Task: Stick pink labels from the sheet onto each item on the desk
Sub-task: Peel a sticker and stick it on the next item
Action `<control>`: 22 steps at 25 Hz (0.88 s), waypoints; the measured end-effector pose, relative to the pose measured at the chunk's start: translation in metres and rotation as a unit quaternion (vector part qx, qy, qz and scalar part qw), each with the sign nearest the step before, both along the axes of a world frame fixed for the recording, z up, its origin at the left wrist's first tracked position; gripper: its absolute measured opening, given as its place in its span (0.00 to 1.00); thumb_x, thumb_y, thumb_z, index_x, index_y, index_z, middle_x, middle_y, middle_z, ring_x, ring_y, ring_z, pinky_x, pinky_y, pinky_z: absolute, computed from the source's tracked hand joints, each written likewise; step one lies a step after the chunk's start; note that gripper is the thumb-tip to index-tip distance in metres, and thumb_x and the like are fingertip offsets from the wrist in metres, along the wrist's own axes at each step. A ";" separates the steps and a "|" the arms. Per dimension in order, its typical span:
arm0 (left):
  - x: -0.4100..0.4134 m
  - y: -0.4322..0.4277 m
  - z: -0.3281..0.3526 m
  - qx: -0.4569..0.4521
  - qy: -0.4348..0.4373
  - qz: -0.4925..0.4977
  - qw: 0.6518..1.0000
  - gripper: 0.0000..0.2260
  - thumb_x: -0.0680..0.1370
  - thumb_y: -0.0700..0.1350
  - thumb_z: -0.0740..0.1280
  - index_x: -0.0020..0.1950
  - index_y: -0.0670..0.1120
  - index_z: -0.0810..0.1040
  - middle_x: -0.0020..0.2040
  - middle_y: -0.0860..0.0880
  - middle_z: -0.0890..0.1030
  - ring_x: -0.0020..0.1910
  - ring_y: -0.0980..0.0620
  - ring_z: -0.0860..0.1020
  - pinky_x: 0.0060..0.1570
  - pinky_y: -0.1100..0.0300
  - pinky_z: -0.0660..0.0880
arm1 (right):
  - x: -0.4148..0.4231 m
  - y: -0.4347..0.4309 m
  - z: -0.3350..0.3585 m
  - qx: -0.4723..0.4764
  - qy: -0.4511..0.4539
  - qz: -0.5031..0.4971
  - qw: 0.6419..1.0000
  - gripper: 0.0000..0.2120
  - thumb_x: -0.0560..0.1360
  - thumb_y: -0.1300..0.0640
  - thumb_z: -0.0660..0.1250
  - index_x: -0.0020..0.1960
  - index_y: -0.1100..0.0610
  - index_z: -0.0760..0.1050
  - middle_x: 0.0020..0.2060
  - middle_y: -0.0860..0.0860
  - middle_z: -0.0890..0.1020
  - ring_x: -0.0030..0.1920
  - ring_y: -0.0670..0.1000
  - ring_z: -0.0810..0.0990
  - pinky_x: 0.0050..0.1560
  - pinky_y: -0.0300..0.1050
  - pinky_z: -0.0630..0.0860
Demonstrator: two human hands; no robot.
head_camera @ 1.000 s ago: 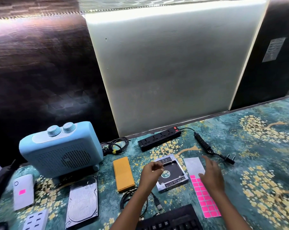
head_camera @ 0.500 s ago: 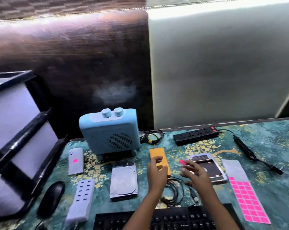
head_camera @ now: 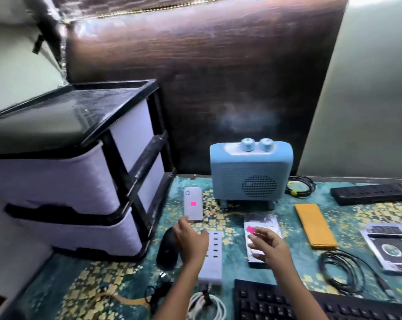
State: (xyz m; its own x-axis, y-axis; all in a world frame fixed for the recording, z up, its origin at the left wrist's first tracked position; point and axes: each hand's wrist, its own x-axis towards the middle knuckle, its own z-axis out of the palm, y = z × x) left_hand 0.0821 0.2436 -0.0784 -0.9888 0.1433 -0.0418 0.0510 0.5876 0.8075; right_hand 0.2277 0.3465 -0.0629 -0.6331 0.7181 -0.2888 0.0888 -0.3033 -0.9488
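Observation:
My right hand [head_camera: 270,247] pinches a small pink label [head_camera: 250,229] at its fingertips, above the silver hard drive [head_camera: 263,221]. My left hand [head_camera: 190,241] hovers with spread fingers over the top end of the white USB hub [head_camera: 212,262], beside the black mouse [head_camera: 166,249]. A white power bank [head_camera: 193,211] carries a pink label [head_camera: 193,203]. Also on the desk are a blue heater [head_camera: 250,176], an orange case [head_camera: 315,225], a drive caddy [head_camera: 391,245] and a black power strip [head_camera: 370,192]. The label sheet is out of view.
A black-framed drawer unit [head_camera: 80,181] fills the left side. A black keyboard [head_camera: 287,301] lies at the near edge, with a black cable coil [head_camera: 343,273] to its right and a white cable [head_camera: 207,306] to its left.
The view has swung left. My right hand carried the pink label from above the caddy to above the hard drive. My left hand left the orange case and moved to the USB hub.

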 end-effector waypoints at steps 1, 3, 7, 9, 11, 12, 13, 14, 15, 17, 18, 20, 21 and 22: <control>-0.012 -0.012 -0.006 -0.072 -0.015 0.004 0.997 0.26 0.68 0.42 0.70 0.64 0.41 0.67 0.63 0.38 0.68 0.62 0.37 0.67 0.60 0.51 0.66 | -0.009 -0.008 -0.001 0.002 0.000 0.001 1.000 0.08 0.74 0.66 0.64 0.43 0.53 0.77 0.37 0.52 0.79 0.35 0.50 0.78 0.36 0.44 0.72; -0.032 -0.035 -0.016 -0.187 -0.054 -0.023 0.981 0.30 0.69 0.51 0.70 0.66 0.44 0.63 0.66 0.40 0.63 0.65 0.38 0.63 0.63 0.49 0.66 | -0.029 -0.023 -0.005 0.003 0.007 0.004 1.000 0.08 0.74 0.66 0.64 0.46 0.53 0.76 0.37 0.52 0.79 0.36 0.51 0.78 0.36 0.44 0.73; -0.049 -0.064 -0.039 -0.286 0.006 -0.120 0.951 0.32 0.71 0.56 0.68 0.69 0.46 0.60 0.67 0.42 0.64 0.66 0.40 0.65 0.61 0.50 0.68 | -0.055 -0.049 -0.012 0.017 -0.003 0.032 0.999 0.07 0.74 0.64 0.65 0.48 0.53 0.76 0.39 0.51 0.79 0.38 0.51 0.78 0.36 0.42 0.73; -0.054 -0.069 -0.037 -0.254 0.024 -0.152 0.955 0.28 0.72 0.53 0.68 0.67 0.44 0.64 0.63 0.42 0.69 0.63 0.41 0.69 0.58 0.54 0.69 | -0.064 -0.057 -0.014 0.026 -0.011 0.039 0.999 0.07 0.73 0.63 0.66 0.43 0.52 0.79 0.37 0.50 0.81 0.36 0.50 0.78 0.35 0.41 0.73; -0.060 -0.067 -0.027 -0.014 -0.105 -0.113 0.988 0.14 0.75 0.46 0.66 0.58 0.41 0.72 0.54 0.42 0.76 0.53 0.43 0.74 0.47 0.63 0.71 | -0.075 -0.061 -0.014 0.051 -0.019 0.036 0.998 0.09 0.72 0.63 0.68 0.37 0.52 0.81 0.31 0.46 0.83 0.34 0.48 0.79 0.32 0.39 0.73; -0.061 -0.067 -0.018 0.137 -0.205 -0.089 0.965 0.07 0.77 0.42 0.63 0.51 0.40 0.75 0.47 0.42 0.78 0.46 0.44 0.76 0.39 0.67 0.72 | -0.081 -0.062 -0.012 0.067 -0.020 0.040 0.997 0.10 0.71 0.63 0.68 0.35 0.52 0.81 0.29 0.46 0.83 0.32 0.47 0.79 0.31 0.37 0.73; -0.061 -0.067 -0.010 0.254 -0.287 -0.079 0.920 0.08 0.78 0.42 0.60 0.45 0.40 0.77 0.40 0.43 0.80 0.39 0.45 0.76 0.34 0.65 0.73 | -0.088 -0.064 -0.010 0.081 -0.017 0.049 0.995 0.10 0.70 0.64 0.69 0.34 0.51 0.82 0.27 0.46 0.83 0.30 0.45 0.78 0.30 0.35 0.73; -0.061 -0.067 -0.005 0.335 -0.354 -0.086 0.869 0.14 0.79 0.44 0.57 0.42 0.41 0.79 0.34 0.43 0.82 0.34 0.46 0.78 0.31 0.63 0.74 | -0.095 -0.066 -0.007 0.092 -0.011 0.060 0.994 0.11 0.70 0.65 0.69 0.34 0.52 0.82 0.26 0.47 0.83 0.28 0.44 0.78 0.29 0.34 0.73; -0.060 -0.067 0.000 0.371 -0.394 -0.106 0.834 0.18 0.79 0.47 0.55 0.42 0.41 0.80 0.32 0.44 0.83 0.30 0.47 0.79 0.29 0.62 0.74 | -0.101 -0.069 -0.002 0.103 -0.004 0.074 0.992 0.11 0.69 0.67 0.70 0.34 0.53 0.82 0.25 0.47 0.82 0.27 0.43 0.78 0.29 0.34 0.73; -0.057 -0.064 0.003 0.383 -0.420 -0.143 0.810 0.21 0.80 0.50 0.51 0.44 0.41 0.80 0.31 0.46 0.83 0.26 0.51 0.80 0.25 0.63 0.75 | -0.114 -0.073 0.005 0.130 0.000 0.093 0.987 0.11 0.67 0.67 0.71 0.34 0.52 0.83 0.25 0.46 0.83 0.27 0.43 0.79 0.30 0.34 0.75; -0.055 -0.063 0.004 0.389 -0.425 -0.148 0.804 0.21 0.80 0.51 0.50 0.45 0.42 0.80 0.30 0.47 0.83 0.25 0.52 0.80 0.23 0.64 0.74 | -0.119 -0.074 0.006 0.155 -0.006 0.095 0.983 0.12 0.67 0.66 0.73 0.34 0.49 0.82 0.25 0.45 0.83 0.28 0.43 0.79 0.31 0.35 0.76; -0.053 -0.060 0.004 0.402 -0.437 -0.135 0.793 0.22 0.80 0.52 0.50 0.45 0.42 0.79 0.30 0.47 0.83 0.25 0.52 0.79 0.22 0.64 0.74 | -0.125 -0.072 0.009 0.212 -0.025 0.087 0.973 0.14 0.65 0.64 0.75 0.35 0.44 0.80 0.24 0.43 0.82 0.28 0.41 0.78 0.31 0.35 0.76; -0.053 -0.058 0.003 0.415 -0.439 -0.129 0.786 0.22 0.80 0.52 0.50 0.46 0.41 0.79 0.31 0.46 0.84 0.25 0.51 0.80 0.23 0.63 0.74 | -0.126 -0.070 0.010 0.232 -0.034 0.079 0.969 0.14 0.64 0.64 0.75 0.36 0.44 0.79 0.23 0.43 0.81 0.26 0.41 0.76 0.30 0.35 0.75; -0.053 -0.058 0.003 0.426 -0.440 -0.128 0.780 0.22 0.80 0.52 0.50 0.46 0.41 0.79 0.31 0.45 0.84 0.26 0.50 0.80 0.24 0.62 0.75 | -0.126 -0.068 0.011 0.246 -0.039 0.072 0.966 0.13 0.64 0.64 0.75 0.36 0.46 0.79 0.23 0.44 0.80 0.25 0.40 0.76 0.28 0.34 0.74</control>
State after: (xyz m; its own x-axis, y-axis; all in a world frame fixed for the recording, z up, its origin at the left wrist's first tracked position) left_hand 0.0296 0.1856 -0.0753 -0.5659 0.6780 -0.4690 -0.7150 -0.1203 0.6887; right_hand 0.1014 0.2782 -0.0517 -0.7262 0.6873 0.0142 0.1729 0.2026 -0.9639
